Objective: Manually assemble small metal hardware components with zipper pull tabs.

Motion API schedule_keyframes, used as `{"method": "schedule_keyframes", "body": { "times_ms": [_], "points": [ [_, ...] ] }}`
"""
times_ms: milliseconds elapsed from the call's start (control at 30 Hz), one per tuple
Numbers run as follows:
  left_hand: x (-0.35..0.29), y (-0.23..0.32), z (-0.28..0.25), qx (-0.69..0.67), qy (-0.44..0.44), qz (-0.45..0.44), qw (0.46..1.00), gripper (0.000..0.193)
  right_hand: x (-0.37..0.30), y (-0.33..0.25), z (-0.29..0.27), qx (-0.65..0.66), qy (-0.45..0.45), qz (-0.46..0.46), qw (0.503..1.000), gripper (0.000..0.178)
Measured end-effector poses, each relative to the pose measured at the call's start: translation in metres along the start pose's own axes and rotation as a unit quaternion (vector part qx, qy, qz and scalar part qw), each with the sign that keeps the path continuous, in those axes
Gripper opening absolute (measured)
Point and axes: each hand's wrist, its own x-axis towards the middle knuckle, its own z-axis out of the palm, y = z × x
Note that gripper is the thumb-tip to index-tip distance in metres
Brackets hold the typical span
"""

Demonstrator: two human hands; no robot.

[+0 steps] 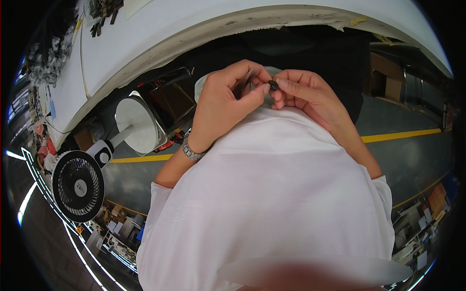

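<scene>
Head view — left hand (227, 94) and right hand (313, 97), fingertips clamped on a small black piece (273, 86) between them; seemingly fine shaping work — next probably needs a steady pinch

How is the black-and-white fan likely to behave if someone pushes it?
The fan might rock, since its broad head sits on a slim neck. Its wide round base probably resists tipping. The smooth, straight neck looks rather stiff.
</scene>
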Motion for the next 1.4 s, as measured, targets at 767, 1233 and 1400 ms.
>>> {"method": "schedule_keyframes", "body": {
  "times_ms": [767,1233,1400],
  "points": [
    [-0.011,0.020,-0.009,0.225,0.010,0.148,0.963,0.033,-0.003,-0.001,0.007,0.001,0.082,-0.110,0.991,0.017],
    [-0.018,0.015,-0.003,0.296,0.012,0.166,0.941,0.033,-0.011,-0.003,0.028,-0.142,0.157,-0.157,0.965,0.012],
    [-0.018,0.011,-0.002,0.321,0.008,0.184,0.929,0.036,-0.013,-0.003,0.033,-0.188,0.168,-0.163,0.954,0.010]
  ]
}}
